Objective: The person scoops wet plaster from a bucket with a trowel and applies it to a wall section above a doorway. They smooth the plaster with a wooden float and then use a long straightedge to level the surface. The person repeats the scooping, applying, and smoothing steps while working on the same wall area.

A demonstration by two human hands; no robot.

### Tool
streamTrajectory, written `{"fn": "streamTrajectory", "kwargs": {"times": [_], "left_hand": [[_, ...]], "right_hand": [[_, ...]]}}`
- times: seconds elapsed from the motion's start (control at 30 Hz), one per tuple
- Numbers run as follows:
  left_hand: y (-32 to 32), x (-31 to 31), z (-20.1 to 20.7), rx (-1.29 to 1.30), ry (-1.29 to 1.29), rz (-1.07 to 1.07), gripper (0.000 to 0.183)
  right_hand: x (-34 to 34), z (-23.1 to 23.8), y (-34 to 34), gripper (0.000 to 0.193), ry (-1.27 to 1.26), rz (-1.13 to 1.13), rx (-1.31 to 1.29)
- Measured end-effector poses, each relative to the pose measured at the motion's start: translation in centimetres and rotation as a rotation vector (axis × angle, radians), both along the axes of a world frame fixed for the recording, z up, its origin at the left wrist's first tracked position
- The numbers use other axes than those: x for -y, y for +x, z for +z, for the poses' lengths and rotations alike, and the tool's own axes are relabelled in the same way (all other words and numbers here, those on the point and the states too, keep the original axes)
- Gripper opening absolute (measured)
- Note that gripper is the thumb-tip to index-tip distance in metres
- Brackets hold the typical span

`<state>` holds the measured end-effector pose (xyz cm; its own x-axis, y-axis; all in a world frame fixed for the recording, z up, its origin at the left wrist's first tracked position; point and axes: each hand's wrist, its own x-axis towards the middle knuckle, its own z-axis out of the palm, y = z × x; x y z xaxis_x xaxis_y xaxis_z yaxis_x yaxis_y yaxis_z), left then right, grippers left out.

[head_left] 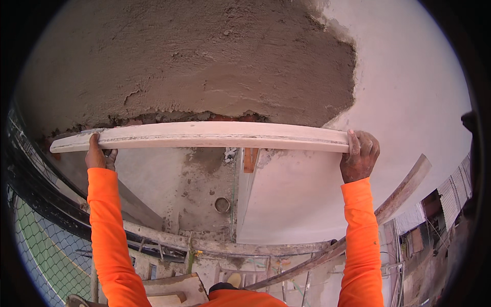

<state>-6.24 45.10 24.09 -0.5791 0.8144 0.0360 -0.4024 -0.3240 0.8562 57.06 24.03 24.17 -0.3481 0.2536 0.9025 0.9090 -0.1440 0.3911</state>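
A long pale wooden board (215,134) spans the wall level across the view, with a rough seam along its length. Near its left end, my left hand (101,153) grips it, fingers curled from below. Around the right end my right hand (360,153) is closed, knuckles showing. Just above the board, a patch of grey-brown fresh mortar (230,66) covers the wall, its lower edge ragged with some reddish brick showing. Whether the board's back touches the wall I cannot tell.
Smooth white wall (409,77) borders the mortar at the right. Below the board is an opening with a small round bucket (222,204) on a stained floor. A slanting wooden pole (399,192) passes by my right arm. Wire mesh (51,250) stands at the lower left.
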Motion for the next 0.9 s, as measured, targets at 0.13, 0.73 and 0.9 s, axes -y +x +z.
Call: {"fn": "streamTrajectory", "kwargs": {"times": [0.13,0.73,0.9], "left_hand": [[4.3,2.6,0.3,-0.071,0.053,-0.103,0.038],[3.7,-0.2,5.3,-0.061,0.087,0.054,0.06],[3.0,-0.6,5.9,-0.013,0.034,0.013,0.053]], "right_hand": [[1.1,-0.6,1.9,0.055,-0.042,-0.094,-0.114],[0.5,0.6,-0.8,0.059,-0.002,-0.11,-0.136],[0.2,1.0,-1.1,0.057,0.012,-0.104,-0.126]]}}
